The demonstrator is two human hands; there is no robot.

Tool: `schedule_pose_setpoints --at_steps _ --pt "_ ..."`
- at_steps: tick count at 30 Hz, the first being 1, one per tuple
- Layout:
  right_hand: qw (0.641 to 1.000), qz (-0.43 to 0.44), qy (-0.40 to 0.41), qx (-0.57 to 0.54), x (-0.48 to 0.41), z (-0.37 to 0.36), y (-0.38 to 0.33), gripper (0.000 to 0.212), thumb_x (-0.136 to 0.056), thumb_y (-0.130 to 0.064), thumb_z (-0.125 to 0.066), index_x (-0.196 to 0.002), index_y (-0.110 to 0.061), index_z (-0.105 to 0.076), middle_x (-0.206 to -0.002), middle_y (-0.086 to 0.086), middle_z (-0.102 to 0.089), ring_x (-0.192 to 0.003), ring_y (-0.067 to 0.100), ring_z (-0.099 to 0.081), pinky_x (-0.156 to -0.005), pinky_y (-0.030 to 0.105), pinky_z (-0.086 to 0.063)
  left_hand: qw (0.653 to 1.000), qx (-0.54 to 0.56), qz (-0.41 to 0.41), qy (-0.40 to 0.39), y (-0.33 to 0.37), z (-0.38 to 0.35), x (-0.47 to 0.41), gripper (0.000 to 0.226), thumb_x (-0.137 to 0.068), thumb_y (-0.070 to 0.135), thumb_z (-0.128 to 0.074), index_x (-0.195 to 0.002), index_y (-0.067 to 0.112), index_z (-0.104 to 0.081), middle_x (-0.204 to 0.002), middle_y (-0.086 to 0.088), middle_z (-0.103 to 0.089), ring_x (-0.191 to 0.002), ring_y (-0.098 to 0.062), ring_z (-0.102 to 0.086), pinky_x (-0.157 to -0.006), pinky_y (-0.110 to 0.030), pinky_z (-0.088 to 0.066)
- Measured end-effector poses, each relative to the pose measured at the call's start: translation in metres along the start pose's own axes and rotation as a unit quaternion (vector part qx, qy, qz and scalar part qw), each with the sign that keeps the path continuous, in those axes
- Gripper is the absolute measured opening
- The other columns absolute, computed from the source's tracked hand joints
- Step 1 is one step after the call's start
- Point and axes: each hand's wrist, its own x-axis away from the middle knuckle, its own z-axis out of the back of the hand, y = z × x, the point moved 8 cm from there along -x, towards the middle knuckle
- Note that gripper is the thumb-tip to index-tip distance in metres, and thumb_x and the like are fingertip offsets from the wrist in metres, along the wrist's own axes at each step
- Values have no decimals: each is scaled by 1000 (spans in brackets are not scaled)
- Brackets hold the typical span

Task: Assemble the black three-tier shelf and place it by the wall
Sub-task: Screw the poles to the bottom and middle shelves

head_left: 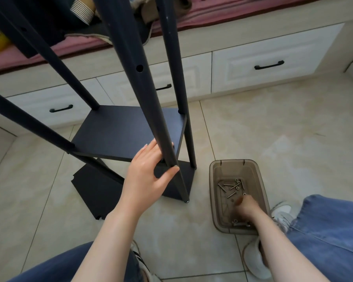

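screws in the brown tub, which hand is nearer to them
Right. The right hand is inside the tub, just beside the screws; the left hand grips the shelf's front pole, well away.

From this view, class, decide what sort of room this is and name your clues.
Likely a bedroom at home: pink bedding, white drawers with black handles built in beneath it, and a tiled floor.

head camera | faces forward-down | close to shelf (128,131) | seemingly low vantage
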Motion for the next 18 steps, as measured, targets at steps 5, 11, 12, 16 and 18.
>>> schedule_pose_setpoints --at_steps 5,11,12,16,18 --pt "999 -20 32 17 -9 -2 6 45 -94 -3 -54 -138 1 -44 -135 26 -55 -126 39 -53 -100 35 -44 1000 6 1 14 2 1 0 49 -88 29 -74 -135 24 -62 -133 60 -31 -141 18 -24 -118 -33 -27" --pt "997 -17 68 45 -15 -8 8 41 -94 1 -52 -134 3 -46 -130 27 -57 -122 39 -57 -97 39 -47 1000 14 24 9 2 2 0 52 -87 30 -76 -136 33 -58 -133 53 -37 -144 9 -30 -121 -33 -26" --pt "996 -18 74 52 -16 -7 8 39 -94 2 -50 -133 3 -47 -130 28 -57 -122 40 -56 -97 40 -47 999 15 27 8 1 2 0 54 -87 27 -79 -136 35 -56 -136 48 -38 -145 9 -29 -121 -34 -26" --pt "992 -37 93 76 -18 -6 8 41 -96 5 -40 -136 4 -43 -133 29 -54 -124 42 -54 -99 42 -46 999 16 35 8 -1 1 0 54 -88 26 -79 -135 37 -54 -141 39 -38 -144 12 -27 -121 -36 -26" --pt "990 -37 101 87 -19 -6 7 41 -96 5 -38 -137 4 -43 -134 28 -54 -125 41 -54 -99 42 -46 999 16 33 11 -1 1 -1 52 -87 32 -74 -136 34 -57 -141 38 -39 -143 15 -27 -121 -35 -26"
